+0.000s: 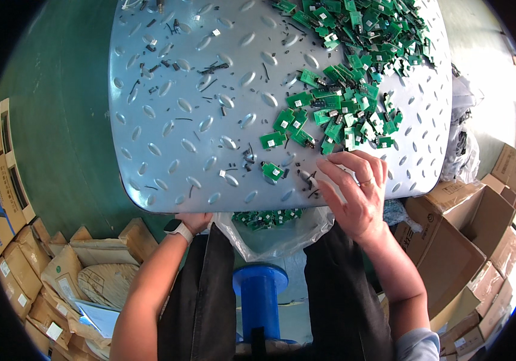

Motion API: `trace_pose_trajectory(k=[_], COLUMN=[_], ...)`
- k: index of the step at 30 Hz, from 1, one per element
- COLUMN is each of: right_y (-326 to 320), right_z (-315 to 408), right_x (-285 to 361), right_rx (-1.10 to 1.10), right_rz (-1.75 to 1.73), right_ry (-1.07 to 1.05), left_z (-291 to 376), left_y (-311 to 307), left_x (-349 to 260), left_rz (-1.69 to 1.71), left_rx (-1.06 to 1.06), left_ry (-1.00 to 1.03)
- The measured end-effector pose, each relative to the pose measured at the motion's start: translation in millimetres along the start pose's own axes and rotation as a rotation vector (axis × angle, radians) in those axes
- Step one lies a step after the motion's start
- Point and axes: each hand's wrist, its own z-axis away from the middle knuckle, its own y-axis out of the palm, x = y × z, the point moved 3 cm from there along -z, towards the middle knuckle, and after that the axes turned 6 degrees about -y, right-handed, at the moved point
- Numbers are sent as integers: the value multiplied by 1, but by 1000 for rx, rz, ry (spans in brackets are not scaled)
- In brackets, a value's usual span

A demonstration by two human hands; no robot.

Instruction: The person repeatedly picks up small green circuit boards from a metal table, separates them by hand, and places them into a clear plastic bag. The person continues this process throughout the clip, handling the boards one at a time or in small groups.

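My right hand (359,194) is over the near edge of a metal table with a raised tread pattern (181,135), thumb and fingers apart, with no thing plainly between them. Dark scraps (307,178) lie by its thumb, and a single green circuit board (272,171) is farther left. Just beyond the fingertips begins a loose heap of small green circuit boards (348,108), many with white stickers. My left hand (194,222) is at the table's near edge, its fingers hidden. Beside it, a clear plastic bag (258,250) hangs open between my knees, with more green boards inside.
A larger pile of boards (375,31) covers the table's far right. Black plastic bits (215,67) and wire scraps lie scattered on the left. Below the bag stands a blue spool-shaped pedestal (260,293). Cardboard boxes (456,234) crowd the right; flattened cartons (91,261) are at left.
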Motion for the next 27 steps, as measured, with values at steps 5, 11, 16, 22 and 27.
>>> trace_pose_trajectory(k=[5, 11, 16, 22, 27], right_y=[25, 12, 25, 38, 32], right_z=[-26, -41, -34, -31, -35], right_x=[0, 9, 37, 38, 38], right_rx=[46, 48, 186, 274, 245], right_rz=[94, -76, -276, -337, -360], right_ry=[176, 71, 115, 109, 126], left_z=[-2, -2, -3, -4, -1], left_y=[-7, -12, -14, -17, -10], left_x=[-4, -13, -16, -17, -12], left_rz=[25, 14, -69, 29, 62], left_rx=[193, 115, -119, -36, 11], left_ry=[-40, -17, 64, 15, -3])
